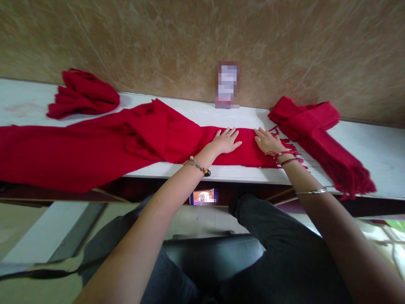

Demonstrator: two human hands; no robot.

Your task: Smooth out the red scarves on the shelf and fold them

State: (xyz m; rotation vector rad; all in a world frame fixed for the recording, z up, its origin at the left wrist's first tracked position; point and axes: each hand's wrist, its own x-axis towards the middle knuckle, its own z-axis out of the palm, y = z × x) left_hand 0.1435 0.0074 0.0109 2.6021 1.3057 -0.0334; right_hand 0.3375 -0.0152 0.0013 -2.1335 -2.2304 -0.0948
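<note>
A long red scarf (104, 145) stretches along the narrow white table, smooth and narrow at its fringed right end, wider and rumpled to the left. Part of it hangs over the table's front edge at the left. My left hand (226, 141) lies flat on the narrow part, fingers spread. Close to the fringe, my right hand (268, 141) also rests flat on the cloth with its fingers extended. Just right of it is a second red scarf (319, 126), folded over itself, its fringe at the front edge. A bunched red cloth (84, 93) sits at the back left.
A brown marbled wall (152, 46) rises behind the white table (373, 143). A blurred-out upright item (227, 84) stands against it. Below the table edge, a phone (204, 197) with a lit screen lies on a dark shelf, above my knees.
</note>
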